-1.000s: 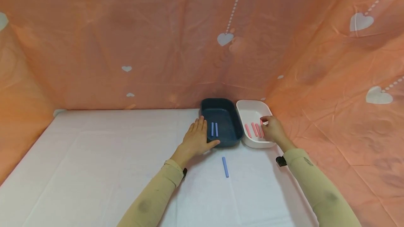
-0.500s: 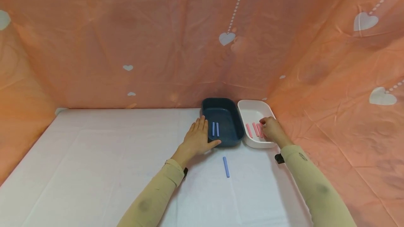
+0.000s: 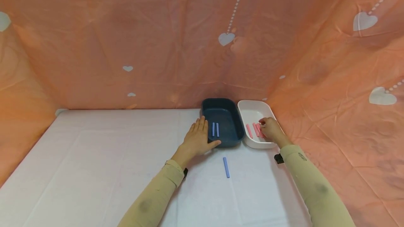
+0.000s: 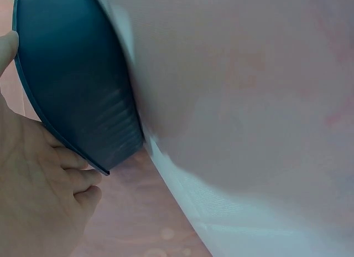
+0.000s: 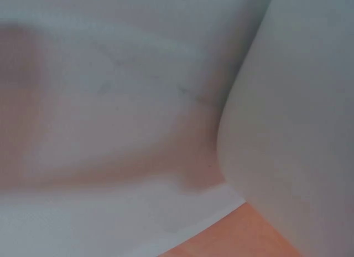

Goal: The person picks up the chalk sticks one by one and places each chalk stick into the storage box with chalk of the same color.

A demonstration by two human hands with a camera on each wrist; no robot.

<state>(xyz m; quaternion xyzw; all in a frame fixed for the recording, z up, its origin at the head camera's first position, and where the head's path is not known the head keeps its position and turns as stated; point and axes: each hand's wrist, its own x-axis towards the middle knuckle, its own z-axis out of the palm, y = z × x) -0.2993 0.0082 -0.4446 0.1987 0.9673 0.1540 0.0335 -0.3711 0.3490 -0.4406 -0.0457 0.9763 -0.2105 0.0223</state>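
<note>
My left hand (image 3: pixel 196 139) rests with straight fingers along the left rim of the dark blue tray (image 3: pixel 225 109); the left wrist view shows the fingers at the dark tray's edge (image 4: pixel 72 85). Two blue chalk sticks (image 3: pixel 217 129) lie side by side in this tray. My right hand (image 3: pixel 272 129) reaches over the right side of the white tray (image 3: pixel 252 106), its thumb and index finger pinching a pink chalk stick. Several more pink chalk sticks (image 3: pixel 249 131) lie there in a row. The right wrist view shows only the white tray's outer wall (image 5: pixel 287 124) and the cloth.
A third blue chalk stick (image 3: pixel 226 167) lies on the white tablecloth (image 3: pixel 110 171) in front of the dark tray. Both trays stand touching at the back right, close to the orange curtain (image 3: pixel 176 62) with hearts that encloses the table.
The right hand has lowered slightly and shifted a little left over the pink chalk sticks, bringing the pinched one closer to the row. The left hand stays at the dark tray.
</note>
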